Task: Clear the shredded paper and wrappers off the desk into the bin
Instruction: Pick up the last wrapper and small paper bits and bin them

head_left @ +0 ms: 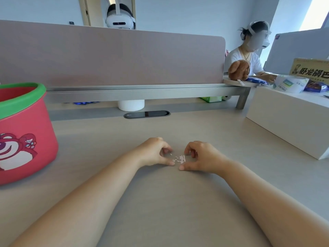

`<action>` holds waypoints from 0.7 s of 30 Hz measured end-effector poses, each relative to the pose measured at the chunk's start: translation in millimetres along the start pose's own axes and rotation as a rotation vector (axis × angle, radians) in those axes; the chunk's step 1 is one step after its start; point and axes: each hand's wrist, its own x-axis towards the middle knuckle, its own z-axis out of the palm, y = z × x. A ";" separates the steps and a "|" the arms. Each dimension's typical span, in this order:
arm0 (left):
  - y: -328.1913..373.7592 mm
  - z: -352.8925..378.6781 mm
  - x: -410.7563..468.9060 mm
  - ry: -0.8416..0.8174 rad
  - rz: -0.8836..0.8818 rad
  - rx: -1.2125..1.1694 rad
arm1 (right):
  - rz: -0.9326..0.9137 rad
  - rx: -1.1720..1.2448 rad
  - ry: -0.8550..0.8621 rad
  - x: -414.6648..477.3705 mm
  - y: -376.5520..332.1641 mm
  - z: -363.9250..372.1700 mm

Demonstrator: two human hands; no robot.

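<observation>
A small heap of white shredded paper bits (179,159) lies on the beige desk (160,202) in the middle of the view. My left hand (155,152) rests on the desk just left of the bits, fingers curled, thumb tip beside them. My right hand (199,156) rests just right of them, fingers curled, thumb tip at their near edge. Both hands cup around the heap and neither holds anything that I can see. The red bin with a green rim and a bear picture (23,132) stands on the desk at the far left.
A grey partition (110,57) runs across the back of the desk, with a cable port (146,114) and a white cylinder (131,105) below it. A white box (288,122) stands at right with packets on top. Two people with headsets sit beyond.
</observation>
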 end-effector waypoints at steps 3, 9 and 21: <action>7.9 4.2 4.1 0.005 0.041 0.048 | -0.050 -0.031 0.004 3.3 -4.9 7.7; 12.5 11.3 5.8 0.126 0.036 0.098 | -0.056 -0.010 0.060 6.6 -5.6 10.9; 14.2 21.7 3.9 0.097 0.033 0.189 | -0.075 -0.093 0.072 4.5 -6.7 20.6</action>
